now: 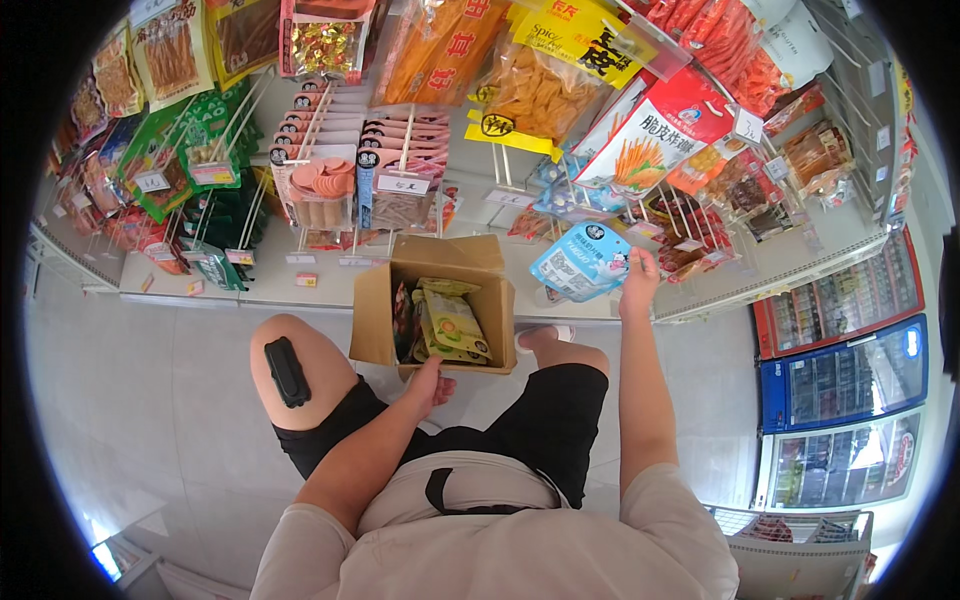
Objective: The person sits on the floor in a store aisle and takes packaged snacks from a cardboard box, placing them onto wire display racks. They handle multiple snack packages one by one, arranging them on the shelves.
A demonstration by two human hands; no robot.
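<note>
My right hand (640, 283) grips a light blue snack pouch (583, 261) by its right edge, in front of the lower shelf hooks. The pouch bears writing and a cow picture. My left hand (430, 386) is at the near side of an open cardboard box (373, 311), its thumb at the rim; part of the hand is hidden by the box. Inside the box lie several yellow-green pouches (455, 326), with darker packets (403, 321) along the left wall. More blue pouches (581, 187) hang on hooks behind the one I hold.
Metal hooks carry pink snack packs (319, 191), green bags (154, 161) and a red-and-white bag (652, 142). The white base shelf (300, 289) runs behind the box. A black device (286, 371) rests on my left thigh. Glass-fronted coolers (847, 360) stand at right.
</note>
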